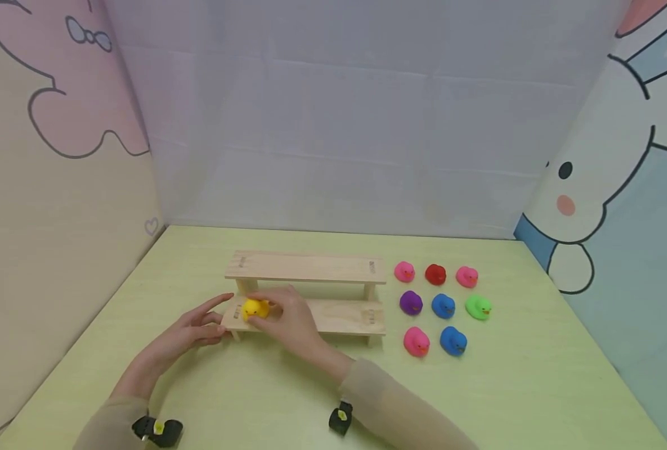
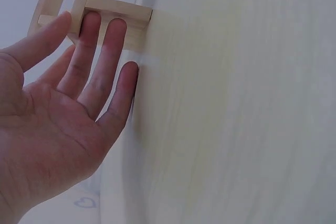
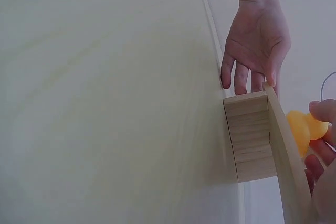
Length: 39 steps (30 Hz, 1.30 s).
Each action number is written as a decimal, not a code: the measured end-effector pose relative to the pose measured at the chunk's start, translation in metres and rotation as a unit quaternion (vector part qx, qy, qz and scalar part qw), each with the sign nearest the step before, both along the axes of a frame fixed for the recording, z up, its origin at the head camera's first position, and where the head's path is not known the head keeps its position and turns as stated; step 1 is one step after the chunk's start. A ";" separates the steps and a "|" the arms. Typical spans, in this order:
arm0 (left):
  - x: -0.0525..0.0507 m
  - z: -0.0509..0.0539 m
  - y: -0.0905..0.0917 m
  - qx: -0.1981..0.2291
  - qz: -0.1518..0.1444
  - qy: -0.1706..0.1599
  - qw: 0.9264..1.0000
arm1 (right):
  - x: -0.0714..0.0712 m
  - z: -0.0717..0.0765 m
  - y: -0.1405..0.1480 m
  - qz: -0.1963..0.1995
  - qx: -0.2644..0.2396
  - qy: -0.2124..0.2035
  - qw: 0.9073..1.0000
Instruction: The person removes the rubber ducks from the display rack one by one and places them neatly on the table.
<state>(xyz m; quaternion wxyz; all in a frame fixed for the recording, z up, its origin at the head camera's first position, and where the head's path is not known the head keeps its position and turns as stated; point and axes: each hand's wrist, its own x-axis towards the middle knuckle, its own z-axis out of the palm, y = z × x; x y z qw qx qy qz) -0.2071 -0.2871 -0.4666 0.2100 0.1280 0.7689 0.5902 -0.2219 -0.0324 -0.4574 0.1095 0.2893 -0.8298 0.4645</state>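
A yellow rubber duck [image 1: 254, 309] sits at the left end of the lower step of a small two-tier wooden shelf [image 1: 333, 317]. My right hand [image 1: 290, 319] pinches the duck between thumb and fingers; the right wrist view shows the same duck [image 3: 300, 129] against the board. At the shelf's left end, my left hand [image 1: 189, 334] touches the wood with its fingertips. In the left wrist view the fingers of that hand [image 2: 68, 103] are spread and nearly straight beside the shelf's end [image 2: 118, 11].
Right of the shelf, several rubber ducks stand in loose rows: pink [image 1: 404, 272], red [image 1: 436, 274], purple [image 1: 411, 303], blue [image 1: 443, 306] and green [image 1: 478, 307] among them. The upper step [image 1: 305, 266] rises behind the lower one. A pale curtain [image 1: 339, 125] backs the yellow-green table [image 1: 254, 400].
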 end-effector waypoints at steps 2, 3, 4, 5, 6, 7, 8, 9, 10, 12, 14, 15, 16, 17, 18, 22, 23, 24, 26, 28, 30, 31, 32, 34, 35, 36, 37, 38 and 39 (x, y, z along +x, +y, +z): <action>0.002 0.001 0.002 -0.001 0.011 -0.006 1.000 | 0.002 0.001 0.007 0.007 -0.012 -0.014 1.000; 0.003 0.001 0.003 -0.002 0.018 -0.011 1.000 | 0.003 0.002 0.011 0.009 -0.018 -0.022 1.000; 0.003 0.001 0.004 -0.005 0.025 -0.013 1.000 | 0.003 0.002 0.015 0.011 -0.024 -0.027 0.999; 0.004 0.001 0.005 -0.006 0.031 -0.015 0.999 | 0.004 0.003 0.019 0.010 -0.027 -0.032 0.999; 0.005 0.001 0.005 -0.007 0.033 -0.014 0.999 | 0.005 0.004 0.024 0.008 -0.029 -0.038 0.999; 0.005 0.001 0.006 -0.008 0.037 -0.015 0.999 | 0.006 0.005 0.028 0.007 -0.033 -0.042 0.999; 0.005 0.001 0.006 -0.010 0.038 -0.014 0.999 | 0.007 0.007 0.032 0.005 -0.036 -0.047 0.998; 0.006 0.001 0.006 -0.011 0.043 -0.017 0.999 | 0.007 0.008 0.037 0.003 -0.038 -0.050 0.998; 0.005 0.000 0.006 -0.010 0.044 -0.018 0.999 | 0.008 0.009 0.041 0.001 -0.038 -0.050 0.998; 0.005 -0.001 0.006 -0.009 0.044 -0.019 0.999 | 0.008 0.011 0.049 -0.004 -0.038 -0.051 0.998; 0.005 -0.001 0.006 -0.008 0.046 -0.020 0.999 | 0.009 0.014 0.058 -0.011 -0.034 -0.044 0.998; 0.005 -0.001 0.006 -0.006 0.048 -0.022 0.999 | 0.010 0.015 0.062 -0.015 -0.033 -0.038 0.999; 0.005 -0.001 0.006 -0.005 0.048 -0.022 0.999 | 0.010 0.017 0.066 -0.019 -0.030 -0.031 0.999; 0.006 0.000 0.006 -0.004 0.045 -0.018 0.999 | 0.011 0.018 0.071 -0.024 -0.027 -0.026 0.999; 0.005 0.000 0.006 -0.004 0.042 -0.015 0.999 | 0.012 0.019 0.075 -0.027 -0.024 -0.021 0.999; 0.005 0.003 0.008 -0.009 0.047 -0.015 0.999 | 0.015 0.023 0.094 -0.040 -0.018 -0.001 0.999; 0.005 0.003 0.008 -0.011 0.047 -0.014 0.999 | 0.015 0.024 0.098 -0.044 -0.017 0.004 0.999; 0.004 0.003 0.008 -0.014 0.049 -0.015 0.999 | 0.016 0.024 0.103 -0.048 -0.017 0.008 0.999; 0.004 0.003 0.008 -0.018 0.050 -0.014 0.999 | 0.016 0.025 0.111 -0.058 -0.016 0.010 0.998; 0.004 0.003 0.007 -0.019 0.047 -0.011 0.999 | 0.017 0.025 0.119 -0.069 -0.018 0.011 0.997; 0.004 0.002 0.006 -0.020 0.047 -0.010 0.999 | 0.019 0.027 0.126 -0.081 -0.018 0.011 0.997; 0.004 0.002 0.006 -0.020 0.047 -0.010 0.999 | 0.020 0.028 0.130 -0.084 -0.020 0.011 0.996; 0.004 0.002 0.006 -0.020 0.048 -0.011 0.999 | 0.021 0.028 0.134 -0.086 -0.024 0.014 0.996; 0.004 0.002 0.006 -0.019 0.048 -0.011 0.999 | 0.023 0.029 0.142 -0.083 -0.031 0.021 0.996; 0.004 0.002 0.007 -0.020 0.048 -0.011 0.999 | 0.024 0.029 0.146 -0.082 -0.032 0.029 0.996; 0.004 0.002 0.007 -0.021 0.048 -0.011 0.999 | 0.025 0.030 0.150 -0.079 -0.032 0.034 0.996; 0.004 0.002 0.007 -0.021 0.048 -0.011 0.999 | 0.026 0.029 0.155 -0.077 -0.032 0.039 0.996; 0.004 0.002 0.007 -0.022 0.048 -0.010 0.999 | 0.026 0.029 0.159 -0.076 -0.029 0.047 0.996; 0.004 0.002 0.007 -0.022 0.050 -0.011 0.998 | 0.027 0.028 0.164 -0.077 -0.025 0.053 0.995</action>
